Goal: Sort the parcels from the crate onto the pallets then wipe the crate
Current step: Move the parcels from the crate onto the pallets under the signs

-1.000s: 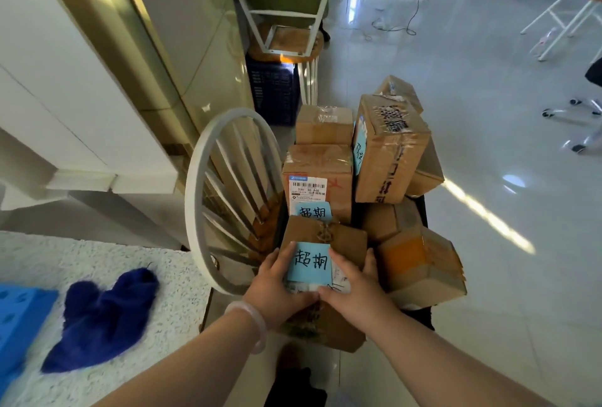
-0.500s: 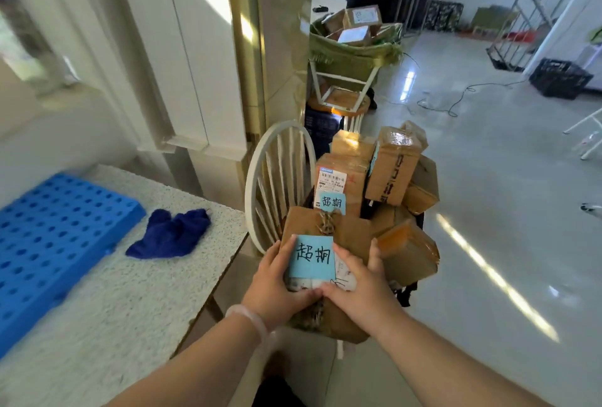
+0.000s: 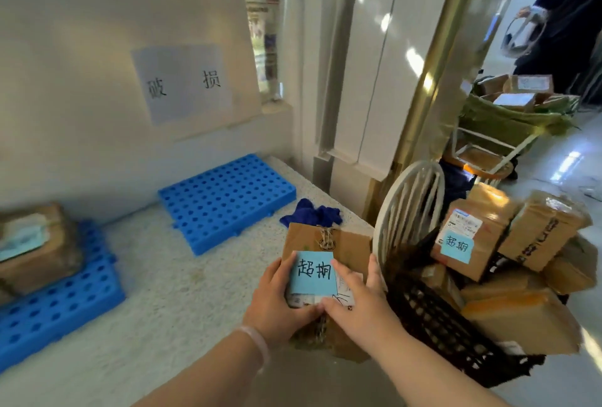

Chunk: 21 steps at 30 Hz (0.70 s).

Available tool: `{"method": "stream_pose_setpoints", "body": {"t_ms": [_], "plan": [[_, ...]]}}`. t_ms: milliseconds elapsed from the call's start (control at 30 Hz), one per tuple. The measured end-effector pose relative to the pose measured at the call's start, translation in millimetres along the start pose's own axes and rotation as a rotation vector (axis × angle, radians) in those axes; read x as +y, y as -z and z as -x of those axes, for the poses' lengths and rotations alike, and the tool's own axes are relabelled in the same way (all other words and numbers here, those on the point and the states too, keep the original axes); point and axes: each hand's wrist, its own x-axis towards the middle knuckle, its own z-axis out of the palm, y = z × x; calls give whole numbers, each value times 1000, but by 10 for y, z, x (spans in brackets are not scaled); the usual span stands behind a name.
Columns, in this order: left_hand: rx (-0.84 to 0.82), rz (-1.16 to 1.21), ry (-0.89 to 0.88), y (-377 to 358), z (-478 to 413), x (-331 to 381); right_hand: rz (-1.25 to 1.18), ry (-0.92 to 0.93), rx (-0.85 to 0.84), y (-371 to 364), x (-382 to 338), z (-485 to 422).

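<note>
Left hand (image 3: 277, 305) and right hand (image 3: 358, 304) clamp the parcel (image 3: 351, 243), fingers (image 3: 375, 273) curled over its edges, over the desk (image 3: 163, 292). Crate (image 3: 433, 318) at its three o'clock, blue pallet (image 3: 224, 198) at eleven.

A white paper sheet (image 3: 182, 82) on the wall above the tabletop's back edge bears two black characters, 破 and 损, set well apart. A blue note (image 3: 313, 272) on the brown parcel (image 3: 353, 245), gripped by the left hand (image 3: 277, 305) and right hand (image 3: 358, 305), reads 超期 in black pen. A second blue note (image 3: 456, 246) with the same 超期 sits on a taped carton (image 3: 488, 237) in the black crate (image 3: 433, 315). The white shipping label (image 3: 464, 222) just above it is too small to read. Dark print down the neighbouring carton (image 3: 540, 233) is blurred.
</note>
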Motion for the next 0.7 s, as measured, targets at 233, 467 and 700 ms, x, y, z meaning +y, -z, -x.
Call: {"method": "stream_pose_setpoints", "body": {"t_ms": [233,467,700], "plan": [[205,11,127,1213,425,-804,20,172,-140,-853,-1276,-126],[368,-18,296,2542,1119,-1845,18,343,-316,-2155,-2649,-64],[496,1,433,3323,1771,-2654,64,437,-478,-3112,-3594,132]]}}
